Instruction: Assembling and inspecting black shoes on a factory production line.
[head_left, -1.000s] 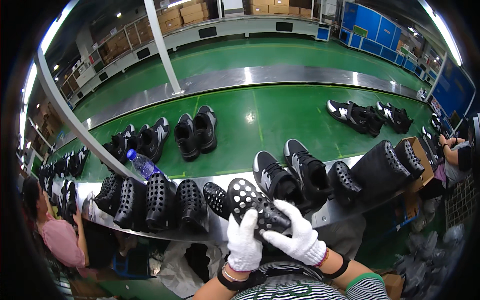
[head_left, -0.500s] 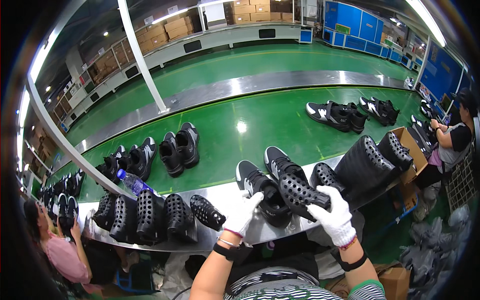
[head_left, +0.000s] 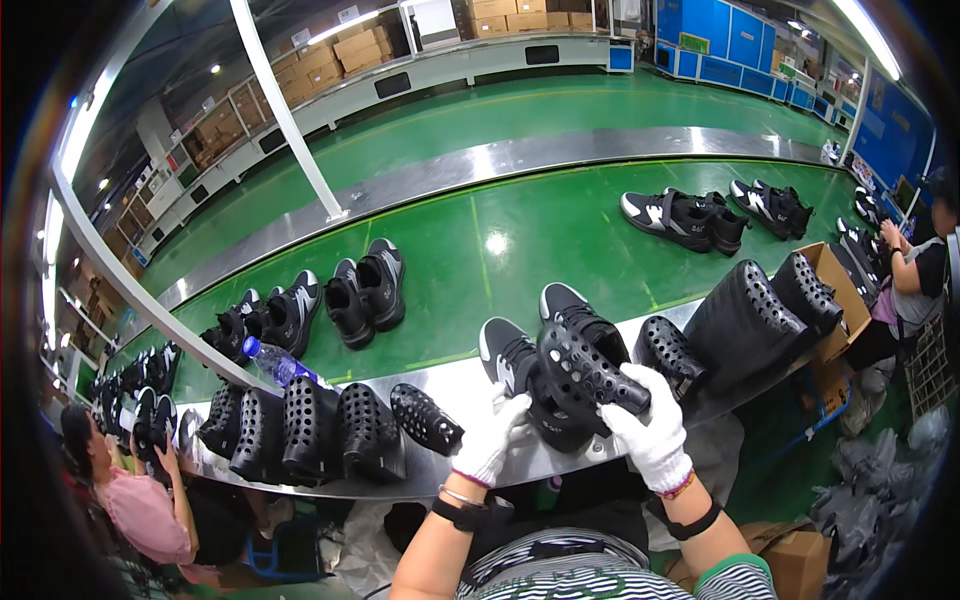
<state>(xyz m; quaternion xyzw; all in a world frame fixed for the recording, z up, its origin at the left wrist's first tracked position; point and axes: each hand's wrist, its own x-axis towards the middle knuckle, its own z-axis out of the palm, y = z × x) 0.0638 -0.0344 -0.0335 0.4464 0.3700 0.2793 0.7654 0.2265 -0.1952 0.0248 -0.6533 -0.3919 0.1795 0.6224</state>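
My right hand [head_left: 650, 432], in a white knit glove, grips the narrow end of a black perforated plastic shoe tree [head_left: 582, 368]. It is tilted over the opening of a black sneaker with a light grey toe [head_left: 508, 350], hiding much of it. My left hand [head_left: 492, 436], also gloved, holds the side of that sneaker, its fingers partly hidden. Just behind on the right stands the matching sneaker [head_left: 572, 306], partly covered by the shoe tree. Another shoe tree [head_left: 426, 418] lies left of my left hand, and one more [head_left: 670, 352] lies right of the pair.
Several shoe trees [head_left: 318, 430] line the metal ledge [head_left: 450, 376] at left, with a water bottle [head_left: 280, 362] behind them. More stand at right beside a cardboard box [head_left: 848, 300]. Sneaker pairs [head_left: 365, 293] sit on the green belt [head_left: 480, 275]. Co-workers [head_left: 145, 505] are at both sides.
My right hand has moved left and slightly up, bringing the shoe tree from over the right sneaker toward the left sneaker's opening. The left hand stays at the left sneaker. The whole view shifts slightly.
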